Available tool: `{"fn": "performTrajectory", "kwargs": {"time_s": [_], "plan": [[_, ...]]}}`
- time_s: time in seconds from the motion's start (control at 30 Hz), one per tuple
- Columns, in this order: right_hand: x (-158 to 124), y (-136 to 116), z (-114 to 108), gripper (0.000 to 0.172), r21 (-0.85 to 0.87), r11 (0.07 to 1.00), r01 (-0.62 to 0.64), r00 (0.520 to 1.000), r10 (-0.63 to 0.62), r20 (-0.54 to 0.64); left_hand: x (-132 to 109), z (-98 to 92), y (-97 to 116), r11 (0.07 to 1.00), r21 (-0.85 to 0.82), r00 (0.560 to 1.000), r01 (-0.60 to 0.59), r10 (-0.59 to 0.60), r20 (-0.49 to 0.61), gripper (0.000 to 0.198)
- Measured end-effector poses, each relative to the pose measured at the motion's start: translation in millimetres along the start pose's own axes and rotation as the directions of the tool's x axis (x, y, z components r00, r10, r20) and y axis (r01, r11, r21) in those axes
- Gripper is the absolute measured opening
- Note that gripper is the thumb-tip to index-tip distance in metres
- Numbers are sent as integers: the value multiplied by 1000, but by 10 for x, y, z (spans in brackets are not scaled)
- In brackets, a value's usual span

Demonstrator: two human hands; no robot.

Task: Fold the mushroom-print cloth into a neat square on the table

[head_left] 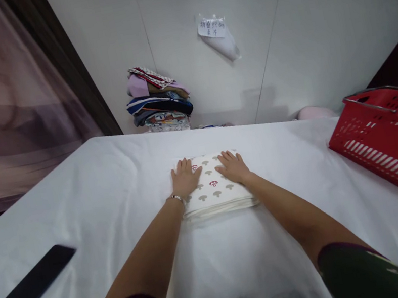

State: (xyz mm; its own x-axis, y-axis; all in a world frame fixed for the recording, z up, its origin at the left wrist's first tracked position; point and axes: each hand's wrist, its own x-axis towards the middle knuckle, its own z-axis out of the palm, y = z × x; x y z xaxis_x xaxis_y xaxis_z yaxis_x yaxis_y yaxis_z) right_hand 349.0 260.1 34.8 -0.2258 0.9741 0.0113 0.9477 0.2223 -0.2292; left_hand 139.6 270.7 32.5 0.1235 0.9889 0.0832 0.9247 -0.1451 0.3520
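A folded white cloth (214, 198) printed with grey and red mushroom shapes lies on the white-covered table (217, 253). Several layers show along its near edge. My left hand (185, 178) rests flat on its left side, fingers spread and pointing away from me. On the right side of the cloth, my right hand (232, 167) also lies flat with its fingers apart. Neither hand grips the cloth; both press or rest on its top. A bracelet (177, 199) circles my left wrist.
At the right stands a red plastic basket (393, 135) with a metal handle. A long black object (27, 292) lies at the left. Beyond the table's far edge is a stack of folded fabrics (159, 99). A labelled plastic bag (218, 37) hangs on the wall, and a curtain (11, 110) hangs left.
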Motion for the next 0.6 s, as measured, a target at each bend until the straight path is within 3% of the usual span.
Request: {"fn": "performTrajectory", "kwargs": {"time_s": [0.17, 0.27, 0.43, 0.6], "plan": [[-114, 81, -89, 55, 92, 996, -6, 1000, 4, 27, -29, -69, -50, 995, -103, 999, 0, 4, 38, 63], [-397, 203, -128, 55, 258, 961, -101, 994, 107, -11, -220, -114, -132, 983, -180, 999, 30, -28, 17, 63], [-973, 326, -45, 60, 610, 733, -302, 919, 393, -17, -678, -241, -213, 933, -287, 974, 218, -227, -1, 57], [-1187, 291, -74, 65, 736, 584, -344, 871, 491, 18, -861, -341, -139, 906, -269, 945, 327, -306, 118, 66]]}}
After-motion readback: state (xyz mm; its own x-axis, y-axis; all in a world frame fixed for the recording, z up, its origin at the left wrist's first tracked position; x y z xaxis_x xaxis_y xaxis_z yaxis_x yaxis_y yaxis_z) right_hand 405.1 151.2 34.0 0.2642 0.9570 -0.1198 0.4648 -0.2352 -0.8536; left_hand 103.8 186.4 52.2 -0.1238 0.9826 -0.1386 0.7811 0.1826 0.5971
